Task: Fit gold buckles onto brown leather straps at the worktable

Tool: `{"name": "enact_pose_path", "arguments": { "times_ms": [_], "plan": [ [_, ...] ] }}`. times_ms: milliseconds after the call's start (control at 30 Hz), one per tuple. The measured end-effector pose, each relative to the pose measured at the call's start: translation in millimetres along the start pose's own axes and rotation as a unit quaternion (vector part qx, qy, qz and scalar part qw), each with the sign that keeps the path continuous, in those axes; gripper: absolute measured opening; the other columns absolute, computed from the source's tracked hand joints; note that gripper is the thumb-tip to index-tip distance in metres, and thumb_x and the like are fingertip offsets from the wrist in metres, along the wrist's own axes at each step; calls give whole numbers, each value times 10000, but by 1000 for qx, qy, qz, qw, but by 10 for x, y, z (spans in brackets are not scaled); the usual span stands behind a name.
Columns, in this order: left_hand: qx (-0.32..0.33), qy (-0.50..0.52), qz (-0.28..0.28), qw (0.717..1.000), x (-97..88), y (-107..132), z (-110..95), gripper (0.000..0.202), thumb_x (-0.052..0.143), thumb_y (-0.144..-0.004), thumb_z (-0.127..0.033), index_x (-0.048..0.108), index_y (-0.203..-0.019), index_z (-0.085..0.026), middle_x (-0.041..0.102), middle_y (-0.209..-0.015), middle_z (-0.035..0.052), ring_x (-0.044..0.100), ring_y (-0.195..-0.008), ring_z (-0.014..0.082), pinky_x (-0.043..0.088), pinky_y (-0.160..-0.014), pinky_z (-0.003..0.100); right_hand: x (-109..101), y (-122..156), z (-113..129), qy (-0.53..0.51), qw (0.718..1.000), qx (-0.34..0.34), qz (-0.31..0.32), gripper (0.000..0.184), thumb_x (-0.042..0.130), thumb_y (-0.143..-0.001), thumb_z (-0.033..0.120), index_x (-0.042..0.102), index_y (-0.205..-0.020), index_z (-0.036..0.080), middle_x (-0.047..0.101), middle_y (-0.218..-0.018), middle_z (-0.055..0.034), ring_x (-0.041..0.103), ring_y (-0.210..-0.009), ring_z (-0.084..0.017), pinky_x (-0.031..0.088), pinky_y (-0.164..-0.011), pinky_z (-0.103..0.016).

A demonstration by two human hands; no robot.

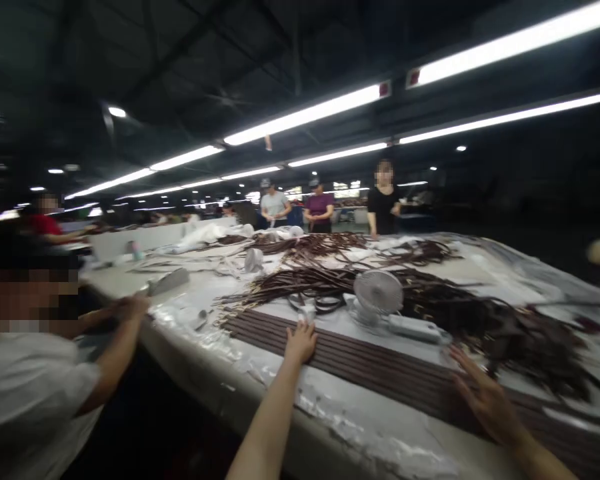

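A row of long dark brown straps [380, 363] lies side by side along the near part of the table, gold-coloured metal bits showing at the left end. My left hand [301, 341] rests on the far side of this row with its fingers stretched out, holding nothing that I can see. Farther right, my right hand [485, 400] is at the same straps, its fingers extended and slightly blurred; whether it presses on them is unclear. Just beyond my hands a white handheld fan [379, 293] lies with its handle toward my right hand.
Behind the row is a tangled heap of dark straps [510, 333]. Plastic sheeting covers much of the table [250, 363]. A co-worker in a white shirt [35, 400] sits close at left. Several people stand beyond the table, including a person in black [384, 203]. Another small fan [253, 260] stands farther back.
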State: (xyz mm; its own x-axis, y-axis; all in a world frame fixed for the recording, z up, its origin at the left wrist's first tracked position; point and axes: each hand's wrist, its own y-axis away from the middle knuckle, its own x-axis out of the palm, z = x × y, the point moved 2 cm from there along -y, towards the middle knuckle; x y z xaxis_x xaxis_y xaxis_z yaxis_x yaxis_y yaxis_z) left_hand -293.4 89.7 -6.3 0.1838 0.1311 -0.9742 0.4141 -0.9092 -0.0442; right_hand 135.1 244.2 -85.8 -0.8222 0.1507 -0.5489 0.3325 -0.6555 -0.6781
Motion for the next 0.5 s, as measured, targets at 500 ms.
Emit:
{"name": "enact_pose_path", "arguments": {
  "times_ms": [500],
  "plan": [
    [90, 88, -190, 974, -21, -501, 33, 326, 489, -927, -414, 697, -1114, -246, 688, -1352, 96, 542, -1366, 377, 374, -1065, 747, -928, 75, -321, -22, 969, 240, 56, 389, 543, -914, 418, 740, -1153, 182, 746, -1191, -121, 681, -1122, -286, 503, -1047, -441]
  ]
}}
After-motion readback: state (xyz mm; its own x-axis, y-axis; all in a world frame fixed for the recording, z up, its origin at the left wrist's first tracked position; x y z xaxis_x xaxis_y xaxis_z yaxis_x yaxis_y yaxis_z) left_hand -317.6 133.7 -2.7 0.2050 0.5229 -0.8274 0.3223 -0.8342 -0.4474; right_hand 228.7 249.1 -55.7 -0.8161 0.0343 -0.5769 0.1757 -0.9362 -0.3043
